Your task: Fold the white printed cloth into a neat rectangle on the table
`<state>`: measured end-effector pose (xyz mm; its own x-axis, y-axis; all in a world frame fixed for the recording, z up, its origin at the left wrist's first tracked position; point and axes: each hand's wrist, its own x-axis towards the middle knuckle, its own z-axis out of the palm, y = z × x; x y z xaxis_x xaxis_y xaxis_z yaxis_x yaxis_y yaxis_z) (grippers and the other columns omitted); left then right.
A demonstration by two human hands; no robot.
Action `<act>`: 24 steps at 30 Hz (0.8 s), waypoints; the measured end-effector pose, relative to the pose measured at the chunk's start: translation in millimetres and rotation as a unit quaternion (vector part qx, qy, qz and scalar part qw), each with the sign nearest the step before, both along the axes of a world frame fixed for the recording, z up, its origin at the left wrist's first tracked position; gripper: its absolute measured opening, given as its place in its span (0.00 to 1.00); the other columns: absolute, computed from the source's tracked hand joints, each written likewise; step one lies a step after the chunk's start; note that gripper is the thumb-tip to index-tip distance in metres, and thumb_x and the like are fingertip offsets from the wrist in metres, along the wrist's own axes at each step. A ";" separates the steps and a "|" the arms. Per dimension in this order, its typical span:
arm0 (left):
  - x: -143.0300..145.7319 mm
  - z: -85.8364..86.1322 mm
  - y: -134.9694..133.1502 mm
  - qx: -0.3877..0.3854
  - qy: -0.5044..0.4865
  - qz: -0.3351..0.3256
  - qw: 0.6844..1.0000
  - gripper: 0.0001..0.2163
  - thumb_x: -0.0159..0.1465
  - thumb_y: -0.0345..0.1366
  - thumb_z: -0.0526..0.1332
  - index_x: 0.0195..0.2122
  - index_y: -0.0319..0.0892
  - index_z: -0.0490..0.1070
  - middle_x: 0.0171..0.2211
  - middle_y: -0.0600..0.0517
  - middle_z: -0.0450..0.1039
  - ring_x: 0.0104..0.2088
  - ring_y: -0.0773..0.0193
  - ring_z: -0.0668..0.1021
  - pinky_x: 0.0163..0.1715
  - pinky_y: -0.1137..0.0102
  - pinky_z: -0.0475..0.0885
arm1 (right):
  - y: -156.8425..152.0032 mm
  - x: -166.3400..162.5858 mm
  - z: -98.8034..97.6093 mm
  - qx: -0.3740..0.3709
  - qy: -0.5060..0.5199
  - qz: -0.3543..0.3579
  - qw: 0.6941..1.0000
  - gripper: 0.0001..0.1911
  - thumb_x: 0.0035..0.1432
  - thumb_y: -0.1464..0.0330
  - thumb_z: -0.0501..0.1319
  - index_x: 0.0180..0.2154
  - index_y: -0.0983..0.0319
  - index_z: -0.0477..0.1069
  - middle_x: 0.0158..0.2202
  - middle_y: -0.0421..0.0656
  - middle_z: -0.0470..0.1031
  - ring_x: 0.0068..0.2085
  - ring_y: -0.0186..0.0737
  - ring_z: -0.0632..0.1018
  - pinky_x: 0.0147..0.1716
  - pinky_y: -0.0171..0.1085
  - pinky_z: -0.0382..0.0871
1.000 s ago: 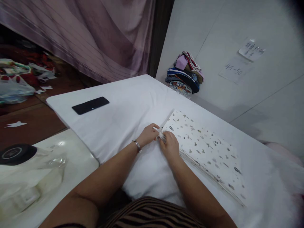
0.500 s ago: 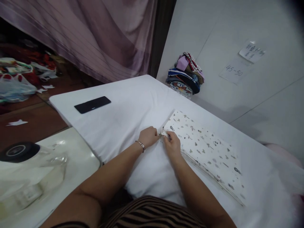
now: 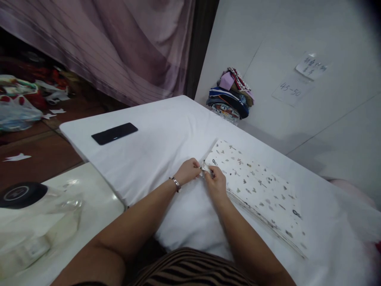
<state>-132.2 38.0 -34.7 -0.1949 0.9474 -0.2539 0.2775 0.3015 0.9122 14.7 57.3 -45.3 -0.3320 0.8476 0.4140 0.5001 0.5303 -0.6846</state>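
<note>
Brown-and-black striping, showing nearest, on a top (image 3: pixel 190 268). Just beyond, gripping a gathered white end (image 3: pixel 205 167) between thumb and fingers of the right hand (image 3: pixel 217 182); pinching its tip with narrowed fingertips of the left hand (image 3: pixel 187 171), and wearing a bracelet (image 3: pixel 175 184) at that wrist. Beside the right hand, lying flat on the right part of a white-covered table (image 3: pixel 160 127): one patterned cloth (image 3: pixel 256 182). Counting as done, by judgement: folding of the main body, forming a layered, squared-off rectangle. Seeming left: the gathered end, not yet lying flush or neat; whether joining the cloth or only touching it, not showing clearly. Condition of the cloth: showing a white ground, bearing small scattered motifs in grey, olive and black, some resembling dragonflies and leaves; lying mostly smooth on top, displaying stacked layers along the near long edge, running slightly uneven. Farther, at the left of the table: one dark phone (image 3: pixel 114 134), lying flat, well apart from both hands. Farthest, against the pale wall (image 3: pixel 268 24): a pile of folded garments (image 3: pixel 230 95), showing mixed colours; two handwritten papers (image 3: pixel 291 91), hanging to the right.
</note>
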 end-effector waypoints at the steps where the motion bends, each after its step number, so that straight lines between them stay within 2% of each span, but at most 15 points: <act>1: 0.1 0.4 0.0 0.004 -0.008 0.002 1.000 0.08 0.52 0.31 0.59 0.33 0.41 0.62 0.22 0.56 0.70 0.23 0.68 0.75 0.21 0.76 0.66 | -0.1 -0.3 -0.3 0.001 -0.005 0.002 1.000 0.09 0.55 0.65 0.55 0.37 0.60 0.70 0.36 0.43 0.73 0.38 0.41 0.72 0.37 0.38 0.65; 8: -1.8 6.1 -2.3 0.030 -0.115 -0.003 0.993 0.13 0.51 0.27 0.60 0.37 0.41 0.61 0.23 0.58 0.69 0.23 0.70 0.74 0.26 0.74 0.71 | -1.0 -2.5 -3.3 0.032 -0.073 -0.005 0.997 0.08 0.57 0.67 0.53 0.37 0.60 0.68 0.35 0.44 0.72 0.38 0.42 0.72 0.37 0.38 0.64; 13: -5.1 9.1 -4.4 0.017 -0.191 -0.019 0.981 0.21 0.47 0.27 0.64 0.43 0.41 0.63 0.25 0.58 0.67 0.25 0.70 0.74 0.30 0.71 0.72 | -1.8 -2.9 -4.0 0.060 -0.114 0.005 0.992 0.09 0.57 0.69 0.53 0.39 0.61 0.68 0.38 0.46 0.72 0.40 0.43 0.71 0.39 0.39 0.64; 19: -6.7 9.0 -5.8 0.030 -0.163 -0.045 0.985 0.22 0.51 0.38 0.65 0.47 0.42 0.65 0.24 0.58 0.67 0.25 0.69 0.73 0.30 0.71 0.72 | -4.3 -4.6 -2.5 0.087 -0.106 0.040 0.990 0.10 0.56 0.73 0.53 0.41 0.63 0.68 0.40 0.47 0.72 0.43 0.43 0.70 0.43 0.40 0.64; 24: -7.0 6.3 -4.2 0.019 -0.143 -0.041 0.989 0.22 0.53 0.42 0.64 0.48 0.43 0.67 0.24 0.56 0.68 0.26 0.68 0.75 0.30 0.71 0.72 | -6.2 -4.8 -1.6 0.064 -0.069 0.066 0.993 0.13 0.54 0.74 0.54 0.42 0.61 0.69 0.42 0.46 0.71 0.45 0.43 0.69 0.47 0.41 0.64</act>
